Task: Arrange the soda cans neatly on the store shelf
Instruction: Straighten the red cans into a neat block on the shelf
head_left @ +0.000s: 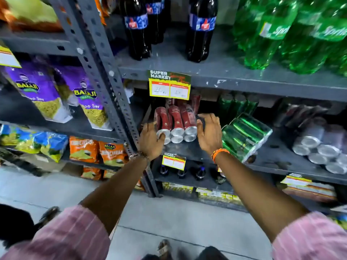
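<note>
A shrink-wrapped pack of red soda cans (176, 122) lies on its side on the grey middle shelf (187, 149), silver can ends facing me. My left hand (150, 139) rests against the pack's left side, thumb touching a can end. My right hand (209, 132) is at the pack's right side, fingers spread and curved toward it. More red cans (194, 104) stand behind the pack. A pack of green cans (246, 136) lies tilted just right of my right hand. Upright green cans (236, 106) stand at the back.
Silver-ended cans in plastic wrap (317, 143) lie far right on the same shelf. Dark cola bottles (139, 30) and green bottles (293, 34) stand on the shelf above. A steel upright (112, 87) borders the left; snack bags (45, 91) fill the neighbouring rack. Price tags (170, 86) hang from shelf edges.
</note>
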Available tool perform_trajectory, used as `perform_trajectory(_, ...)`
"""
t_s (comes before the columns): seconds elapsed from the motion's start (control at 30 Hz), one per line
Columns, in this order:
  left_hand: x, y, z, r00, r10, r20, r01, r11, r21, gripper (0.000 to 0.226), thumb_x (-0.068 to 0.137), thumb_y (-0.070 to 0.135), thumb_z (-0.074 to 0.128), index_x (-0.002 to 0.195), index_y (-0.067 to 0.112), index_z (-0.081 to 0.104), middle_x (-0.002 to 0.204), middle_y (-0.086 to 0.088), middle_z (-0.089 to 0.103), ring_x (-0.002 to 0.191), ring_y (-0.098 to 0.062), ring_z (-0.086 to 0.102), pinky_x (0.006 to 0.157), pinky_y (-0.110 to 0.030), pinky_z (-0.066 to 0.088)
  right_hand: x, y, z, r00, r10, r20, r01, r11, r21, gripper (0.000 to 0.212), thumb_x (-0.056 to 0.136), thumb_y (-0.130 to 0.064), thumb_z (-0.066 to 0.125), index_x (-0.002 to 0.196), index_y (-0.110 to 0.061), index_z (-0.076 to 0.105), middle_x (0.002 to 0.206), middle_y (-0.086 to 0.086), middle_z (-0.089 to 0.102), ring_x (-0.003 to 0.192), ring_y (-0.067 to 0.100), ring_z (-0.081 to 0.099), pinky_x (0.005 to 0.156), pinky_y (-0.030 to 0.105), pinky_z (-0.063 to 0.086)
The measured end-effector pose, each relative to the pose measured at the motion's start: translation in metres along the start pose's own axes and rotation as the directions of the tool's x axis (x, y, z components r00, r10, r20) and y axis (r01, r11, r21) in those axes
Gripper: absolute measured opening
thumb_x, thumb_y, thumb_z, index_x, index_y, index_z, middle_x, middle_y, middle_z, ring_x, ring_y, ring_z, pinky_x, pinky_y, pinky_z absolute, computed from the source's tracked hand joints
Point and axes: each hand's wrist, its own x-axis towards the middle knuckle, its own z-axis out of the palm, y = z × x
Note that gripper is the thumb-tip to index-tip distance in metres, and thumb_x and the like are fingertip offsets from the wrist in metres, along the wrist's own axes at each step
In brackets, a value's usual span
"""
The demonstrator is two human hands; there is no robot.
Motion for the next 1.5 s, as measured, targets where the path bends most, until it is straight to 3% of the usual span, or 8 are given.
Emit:
perform_trajectory(0.37,0.084,0.006,0.026,0.876,-0.397,0.275,0.475,0.811,-0.341,0.050,0.092,0.038,0.050,0.129,0.006,0.055,0.134,-0.020,0.059,0.122,-0.037,0.057,0.102,-0.037,0.043,0.079,0.000,0.039,0.773,0.445,0.452,-0.550,0.825,0.131,0.058,0.089,-0.053,0.061,0.120,-0.006,0.070,0.122,0.021,0.071,0.117,0.038,0.064,0.099,0.037,0.051)
perform_trajectory(0.6,0.107,-0.002,0.035,0.788,-0.489,0.375,0.614,0.583,-0.532,0.052,0.086,0.047,0.062,0.119,0.007,0.062,0.120,-0.016,0.069,0.077,-0.021,0.066,0.065,-0.028,0.050,0.095,0.008,0.064,0.658,0.561,0.503,-0.719,0.667,0.196,0.076,0.068,-0.054,0.080,0.127,-0.008,0.065,0.125,0.012,0.071,0.111,0.029,0.070,0.098,0.034,0.055)
perform_trajectory(0.7,0.113,-0.003,0.034,0.786,-0.504,0.358,0.615,0.582,-0.531,0.053,0.085,0.044,0.065,0.121,0.004,0.060,0.120,-0.016,0.068,0.069,-0.020,0.062,0.053,-0.025,0.043,0.098,0.011,0.066,0.665,0.551,0.505,-0.716,0.662,0.221,0.073,0.064,-0.049,0.082,0.124,-0.009,0.067,0.121,0.011,0.073,0.105,0.028,0.072,0.098,0.038,0.057)
perform_trajectory(0.87,0.114,-0.003,0.031,0.853,-0.423,0.305,0.519,0.625,-0.584,0.048,0.090,0.036,0.061,0.122,0.000,0.059,0.119,-0.018,0.067,0.099,-0.031,0.068,0.079,-0.034,0.052,0.098,0.013,0.058,0.701,0.508,0.500,-0.689,0.661,0.296,0.063,0.065,-0.040,0.085,0.116,-0.007,0.069,0.112,0.011,0.075,0.096,0.028,0.074,0.092,0.040,0.060)
perform_trajectory(1.0,0.112,-0.004,0.027,0.925,-0.303,0.228,0.379,0.708,-0.595,0.023,0.092,0.019,0.060,0.109,0.006,0.064,0.108,-0.011,0.065,0.092,-0.023,0.063,0.081,-0.031,0.050,0.092,0.012,0.048,0.771,0.457,0.444,-0.611,0.729,0.310,0.051,0.066,-0.032,0.086,0.110,-0.009,0.073,0.108,0.008,0.076,0.096,0.024,0.073,0.087,0.035,0.060)
perform_trajectory(1.1,0.107,-0.007,0.024,0.951,-0.220,0.216,0.308,0.702,-0.642,0.035,0.090,0.013,0.061,0.124,0.009,0.056,0.111,0.000,0.063,0.084,-0.003,0.061,0.069,-0.020,0.049,0.079,0.014,0.045,0.824,0.412,0.390,-0.544,0.768,0.337,0.045,0.067,-0.027,0.087,0.107,-0.012,0.072,0.109,0.007,0.076,0.096,0.021,0.073,0.086,0.032,0.060)
perform_trajectory(1.3,0.080,-0.024,0.032,0.938,-0.219,0.268,0.344,0.675,-0.653,0.050,0.088,0.014,0.064,0.135,0.018,0.046,0.134,-0.006,0.059,0.117,-0.022,0.058,0.101,-0.045,0.047,0.042,0.025,0.051,0.871,0.364,0.330,-0.476,0.792,0.383,0.039,0.072,-0.023,0.086,0.104,-0.019,0.064,0.102,-0.003,0.071,0.098,0.015,0.068,0.091,0.032,0.057)
perform_trajectory(1.5,0.061,-0.038,0.040,0.952,-0.188,0.243,0.306,0.667,-0.679,0.048,0.085,0.006,0.066,0.128,0.018,0.048,0.110,0.004,0.065,0.098,-0.006,0.061,0.093,-0.033,0.050,0.016,0.029,0.057,0.895,0.339,0.291,-0.434,0.816,0.382,0.044,0.073,-0.017,0.086,0.108,-0.016,0.060,0.098,-0.003,0.068,0.095,0.016,0.067,0.082,0.025,0.053)
